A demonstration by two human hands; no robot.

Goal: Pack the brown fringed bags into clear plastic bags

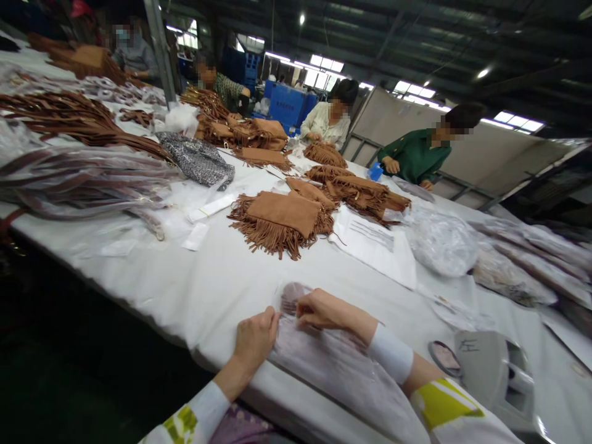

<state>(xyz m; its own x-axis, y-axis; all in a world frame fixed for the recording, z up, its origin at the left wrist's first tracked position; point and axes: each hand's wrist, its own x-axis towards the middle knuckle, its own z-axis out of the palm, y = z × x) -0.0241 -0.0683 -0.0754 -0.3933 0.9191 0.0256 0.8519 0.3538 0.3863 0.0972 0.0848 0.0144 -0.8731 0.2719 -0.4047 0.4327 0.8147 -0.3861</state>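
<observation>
A clear plastic bag with something brownish inside lies along the near edge of the white table. My left hand is closed at the bag's left end, its fingers pinching the plastic edge. Over the top of that end, my right hand is curled with bent fingers on the bag, close to a brown coiled part showing through the plastic. Whether the right fingers grip the film or the contents is hard to make out. Beyond both hands rests a brown fringed suede bag.
More fringed bags and bundled straps cover the far table. Packed plastic bags lie right, near a grey tape dispenser. Co-workers stand along the far side. A metal post rises at the left.
</observation>
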